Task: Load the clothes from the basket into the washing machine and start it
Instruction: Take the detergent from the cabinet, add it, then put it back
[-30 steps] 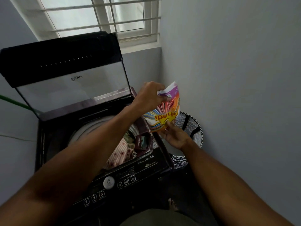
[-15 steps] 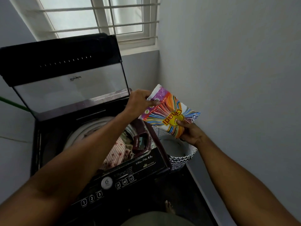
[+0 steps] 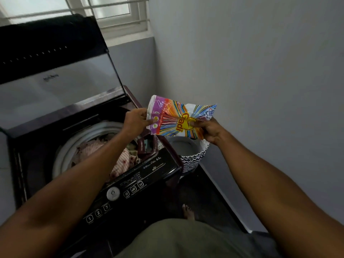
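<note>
Washing machine (image 3: 152, 170) lid up, clothes (image 3: 122, 161) inside, left hand (image 3: 135, 121) and right hand (image 3: 208, 129) both gripping detergent packet (image 3: 178, 118)

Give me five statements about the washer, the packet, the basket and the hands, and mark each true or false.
1. Both hands hold the packet. True: left hand, right hand.
2. The washer lid is closed. False: it stands open.
3. Clothes lie in the drum. True.
4. The basket is full of clothes. False: its inside shows bare.
5. The packet rests on the control panel. False: it is held above the washer's right edge.
</note>
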Demonstrator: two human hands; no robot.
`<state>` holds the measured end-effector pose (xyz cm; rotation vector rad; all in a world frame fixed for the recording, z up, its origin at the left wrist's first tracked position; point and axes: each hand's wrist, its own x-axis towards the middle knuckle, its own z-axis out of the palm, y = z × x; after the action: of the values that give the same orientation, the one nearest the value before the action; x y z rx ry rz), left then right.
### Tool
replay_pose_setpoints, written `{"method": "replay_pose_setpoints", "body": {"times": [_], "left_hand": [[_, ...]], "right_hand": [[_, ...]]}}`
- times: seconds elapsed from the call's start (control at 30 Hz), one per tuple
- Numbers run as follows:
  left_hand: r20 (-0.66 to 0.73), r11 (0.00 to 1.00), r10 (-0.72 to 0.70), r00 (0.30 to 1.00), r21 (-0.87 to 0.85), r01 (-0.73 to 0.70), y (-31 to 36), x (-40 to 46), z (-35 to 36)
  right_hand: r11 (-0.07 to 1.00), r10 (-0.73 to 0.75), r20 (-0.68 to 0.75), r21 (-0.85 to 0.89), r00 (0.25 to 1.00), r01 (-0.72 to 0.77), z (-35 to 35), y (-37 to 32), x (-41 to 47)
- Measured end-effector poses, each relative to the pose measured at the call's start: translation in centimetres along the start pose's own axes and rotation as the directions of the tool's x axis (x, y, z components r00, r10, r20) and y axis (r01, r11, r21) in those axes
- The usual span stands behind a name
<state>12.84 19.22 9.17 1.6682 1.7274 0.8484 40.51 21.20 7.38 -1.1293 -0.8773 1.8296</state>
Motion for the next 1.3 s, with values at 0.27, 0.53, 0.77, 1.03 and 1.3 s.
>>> {"method": "replay_pose_setpoints", "body": {"times": [0.27,0.53,0.77,1.03,1.3], "left_hand": [[0.000,0.999,-0.019,1.000,0.046,0.019,-1.7,-1.2,1.6],[-0.001,0.998,-0.045,0.999,-0.048,0.045,-2.2,-1.7,1.5],[-0.023,0.996,-0.090,0.996,-0.020,0.090,-2.7,-2.1,1.8],[-0.013,0.987,-0.158,0.987,-0.029,0.158,-3.3,-1.8,2.0],[-0.017,0.981,-0.165,0.986,-0.111,0.162,-3.7,-1.7,2.1]], "right_hand": [[0.997,-0.047,-0.048,-0.066,0.998,0.043,-0.6,0.1,-1.0],[0.991,-0.081,-0.113,-0.112,0.990,0.068,0.1,0.6,-0.9],[0.982,-0.101,-0.146,-0.171,0.984,0.075,0.6,0.5,-0.6],[0.958,-0.131,-0.146,-0.274,0.981,0.087,1.2,-0.3,-0.6],[0.945,-0.169,-0.161,-0.307,0.972,0.114,2.3,-1.0,-0.5]]}}
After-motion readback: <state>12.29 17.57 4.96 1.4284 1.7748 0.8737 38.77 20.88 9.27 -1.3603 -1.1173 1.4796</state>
